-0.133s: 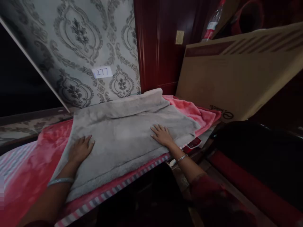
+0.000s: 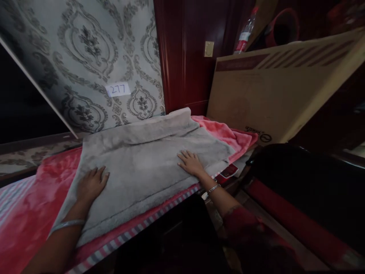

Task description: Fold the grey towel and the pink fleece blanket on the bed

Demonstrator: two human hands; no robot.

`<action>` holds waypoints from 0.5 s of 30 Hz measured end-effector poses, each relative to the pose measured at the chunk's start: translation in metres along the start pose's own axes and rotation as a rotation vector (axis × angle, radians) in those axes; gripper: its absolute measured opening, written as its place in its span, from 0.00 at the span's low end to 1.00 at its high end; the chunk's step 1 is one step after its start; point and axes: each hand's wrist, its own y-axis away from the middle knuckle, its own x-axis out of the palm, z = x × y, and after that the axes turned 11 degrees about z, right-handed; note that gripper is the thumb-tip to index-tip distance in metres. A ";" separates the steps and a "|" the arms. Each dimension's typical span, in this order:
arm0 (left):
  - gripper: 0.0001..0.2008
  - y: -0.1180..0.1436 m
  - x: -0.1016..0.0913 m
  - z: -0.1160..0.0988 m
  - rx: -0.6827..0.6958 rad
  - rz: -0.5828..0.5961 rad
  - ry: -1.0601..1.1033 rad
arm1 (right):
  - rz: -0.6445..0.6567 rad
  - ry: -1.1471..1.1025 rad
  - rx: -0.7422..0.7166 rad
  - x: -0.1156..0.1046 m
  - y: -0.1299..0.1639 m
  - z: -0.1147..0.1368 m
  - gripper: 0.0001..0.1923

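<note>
A grey fleece towel [image 2: 142, 163] lies spread flat over a pink blanket [image 2: 34, 205], its far edge rolled or folded over. My left hand [image 2: 91, 184] rests palm-down on the towel's left part, fingers apart. My right hand [image 2: 190, 163] lies flat on the towel's right part, near its front edge. Neither hand grips anything. Each wrist wears a bangle.
A patterned wall with a paper label "277" [image 2: 118, 90] rises behind. A large cardboard box [image 2: 273, 87] leans at the right, a plastic bottle [image 2: 244, 35] above it. Dark wood panelling [image 2: 182, 57] stands at the centre back. A striped edge [image 2: 159, 215] runs along the surface's front.
The view has shifted slightly, so everything sits a little further left in the picture. Both hands stay flat on the towel in the same places.
</note>
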 end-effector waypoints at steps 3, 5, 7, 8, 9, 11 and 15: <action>0.30 0.007 -0.006 -0.004 0.005 -0.018 -0.003 | -0.009 -0.026 -0.009 -0.001 0.001 0.001 0.30; 0.30 0.011 -0.011 -0.006 0.016 -0.033 -0.010 | -0.043 -0.061 -0.034 -0.002 0.001 0.001 0.29; 0.31 0.014 -0.014 -0.008 0.031 -0.046 -0.020 | -0.100 -0.115 -0.074 -0.002 0.000 0.001 0.28; 0.32 0.015 -0.015 -0.008 0.035 -0.055 -0.026 | -0.127 -0.141 -0.095 -0.001 0.000 0.000 0.27; 0.31 0.015 -0.015 -0.008 0.037 -0.067 -0.031 | -0.150 -0.164 -0.112 -0.001 0.002 -0.002 0.26; 0.30 0.013 -0.014 -0.007 0.049 -0.093 -0.030 | -0.180 -0.192 -0.131 0.002 0.011 -0.010 0.22; 0.29 0.005 -0.004 0.001 0.094 -0.162 -0.017 | -0.495 -0.260 0.027 0.018 0.052 -0.053 0.20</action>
